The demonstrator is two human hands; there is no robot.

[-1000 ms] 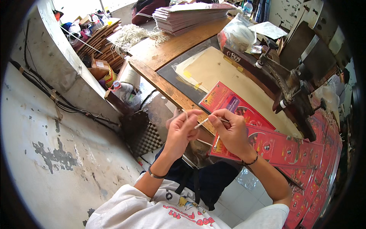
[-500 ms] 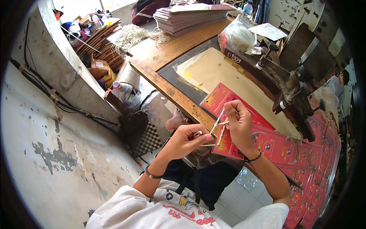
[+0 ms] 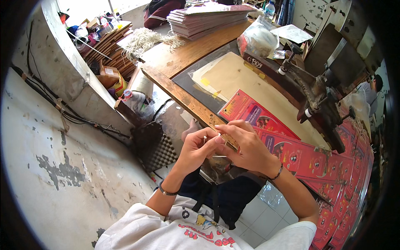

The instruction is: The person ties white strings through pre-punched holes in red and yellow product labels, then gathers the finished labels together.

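- Peeling, pale walls (image 3: 54, 121) enclosed a wooden surface (image 3: 191, 52) that stretched away from the person.
- Nearest, by the surface's edge, the left hand (image 3: 196, 149) had thumb and forefinger pinched on a white cord (image 3: 218, 156), probably to keep so thin a thing steady.
- Close against it, the right hand (image 3: 252, 151) curved its fingers toward the same spot; whether they gripped the cord could not be told.
- That one cord showed only in short lengths between the two hands.
- Just beyond, two red printed sheets (image 3: 296, 160) lay nearest, set at an angle to each other, seemingly for easy reach; more overlapped to the right, too many to count.
- Cream paper (image 3: 258, 79) lay under the farther one, perhaps as a work mat, beside one dark metal frame (image 3: 310, 93).
- Farthest sat one plastic bag (image 3: 258, 37), one bundle of white strings (image 3: 146, 41) and one stack of sheets (image 3: 210, 21), its layers uncountable, likely kept back to free the front.
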